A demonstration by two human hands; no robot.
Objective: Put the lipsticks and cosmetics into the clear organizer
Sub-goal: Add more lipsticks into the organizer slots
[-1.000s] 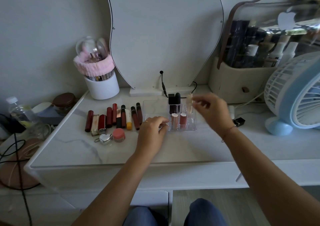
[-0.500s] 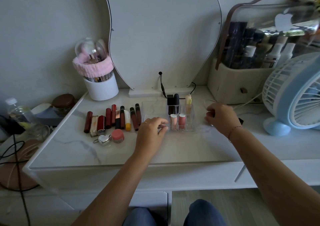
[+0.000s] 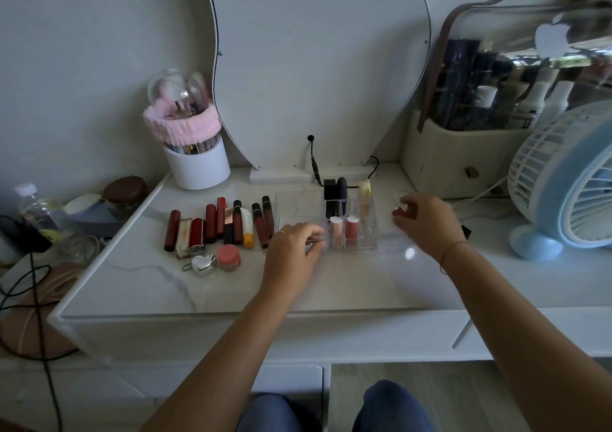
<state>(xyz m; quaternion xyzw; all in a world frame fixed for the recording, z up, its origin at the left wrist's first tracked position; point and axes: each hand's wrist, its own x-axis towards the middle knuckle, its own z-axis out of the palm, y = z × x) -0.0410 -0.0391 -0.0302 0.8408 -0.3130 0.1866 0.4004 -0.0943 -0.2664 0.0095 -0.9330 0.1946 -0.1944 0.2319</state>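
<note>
Has a row of red and dark lipsticks (image 3: pixel 218 224) lying flat on the white marbled tabletop (image 3: pixel 331 282), left of the clear organizer (image 3: pixel 298 204), with a silver heart-shaped compact (image 3: pixel 202 263) and a pink jar (image 3: pixel 228 257) just in front of the row. Reaches the left hand (image 3: pixel 293 249) forward, knuckles up, wrist low; curls thumb and fingers onto the organizer's front wall, pinching it. Shows two black lipsticks (image 3: pixel 341 188) and a pale tube (image 3: pixel 365 196) upright in the back cells, two pink tubes (image 3: pixel 351 231) upright in the front ones. Holds the right hand (image 3: pixel 427 223) above the tabletop just right of the organizer, apart from it, palm down, fingers loosely bent leftward, a thin bracelet (image 3: pixel 453 246) at the wrist. Cannot tell whether those fingers grip anything; only a red speck at the tips.
</note>
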